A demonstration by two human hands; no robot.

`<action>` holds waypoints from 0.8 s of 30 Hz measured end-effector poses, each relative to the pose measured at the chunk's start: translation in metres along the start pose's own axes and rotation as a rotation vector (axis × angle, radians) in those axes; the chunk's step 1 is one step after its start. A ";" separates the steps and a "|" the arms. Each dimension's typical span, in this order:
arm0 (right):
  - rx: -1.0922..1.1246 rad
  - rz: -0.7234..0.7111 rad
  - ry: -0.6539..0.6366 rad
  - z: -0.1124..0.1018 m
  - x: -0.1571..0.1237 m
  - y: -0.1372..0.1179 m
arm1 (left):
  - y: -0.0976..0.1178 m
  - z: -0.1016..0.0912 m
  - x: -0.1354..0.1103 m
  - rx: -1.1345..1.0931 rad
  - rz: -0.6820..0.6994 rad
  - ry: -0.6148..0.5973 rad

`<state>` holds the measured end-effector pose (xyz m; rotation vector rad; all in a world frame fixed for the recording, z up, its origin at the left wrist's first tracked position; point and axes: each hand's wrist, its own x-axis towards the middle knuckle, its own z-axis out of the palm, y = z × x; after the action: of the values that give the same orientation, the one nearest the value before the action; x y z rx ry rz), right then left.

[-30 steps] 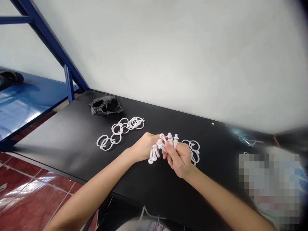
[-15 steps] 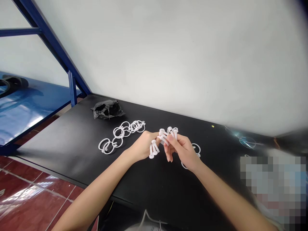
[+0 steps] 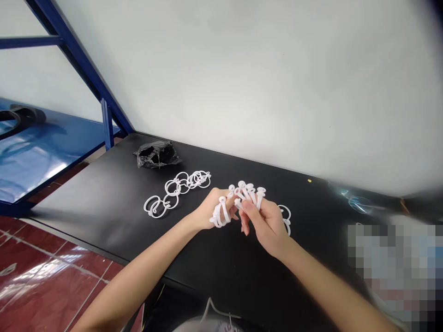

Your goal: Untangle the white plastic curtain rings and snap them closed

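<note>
White plastic curtain rings (image 3: 249,190) stick up in a bunch from my right hand (image 3: 272,226), whose thumb presses them against the fingers. Close by on the left, my left hand (image 3: 209,206) is closed, with several more white rings (image 3: 221,216) hanging at its palm side. The fingertips of both hands meet around the bunch, so how the rings join there is hidden. A chain of linked white rings (image 3: 171,200) lies on the black table left of my left hand. Partly behind my right hand lie more white rings (image 3: 285,213).
A crumpled black plastic bag (image 3: 157,154) lies near the wall on the black table (image 3: 104,193). A clear plastic item (image 3: 360,203) is at the right. A blue metal frame (image 3: 107,122) stands at the left, and a white container (image 3: 207,325) is at the bottom edge.
The rings in my right hand have fanned out and shifted slightly right. The rings at my left hand have turned and bunched closer. The view has shifted slightly.
</note>
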<state>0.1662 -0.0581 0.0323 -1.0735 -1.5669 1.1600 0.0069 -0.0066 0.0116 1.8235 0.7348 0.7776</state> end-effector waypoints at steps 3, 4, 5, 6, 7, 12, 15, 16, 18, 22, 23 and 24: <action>0.068 0.073 0.112 0.001 0.005 0.003 | 0.002 0.002 0.001 -0.248 -0.127 0.022; 0.085 0.087 0.118 0.002 0.006 0.004 | 0.001 0.003 0.001 -0.323 -0.131 0.016; 0.083 0.092 0.101 0.003 0.006 0.005 | 0.000 0.004 0.002 -0.372 -0.115 0.012; 0.061 0.091 0.068 0.004 0.006 0.005 | -0.001 0.006 0.003 -0.395 -0.087 0.018; 0.023 0.086 0.039 0.005 0.006 0.005 | -0.003 0.007 0.004 -0.395 -0.062 0.032; -0.050 0.147 -0.053 0.006 0.006 0.001 | -0.007 0.008 0.004 -0.367 -0.123 0.027; 0.074 0.240 -0.184 0.004 0.008 0.000 | -0.006 0.004 0.001 -0.351 -0.175 -0.054; 0.107 0.246 -0.184 0.003 0.008 0.001 | -0.006 0.001 0.001 -0.297 -0.168 -0.070; 0.151 0.229 -0.111 0.002 0.010 0.003 | -0.004 -0.004 0.000 -0.102 -0.141 -0.047; 0.210 0.240 -0.061 0.000 0.014 0.008 | -0.004 -0.011 0.000 0.251 -0.027 -0.006; 0.222 0.249 -0.104 -0.001 0.015 0.009 | -0.005 -0.011 0.000 0.283 0.004 -0.026; 0.227 0.249 -0.138 -0.001 0.015 0.010 | -0.007 -0.010 0.000 0.299 0.027 -0.041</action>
<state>0.1648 -0.0417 0.0251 -1.0760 -1.3906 1.5698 -0.0021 0.0011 0.0085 2.1148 0.8363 0.6720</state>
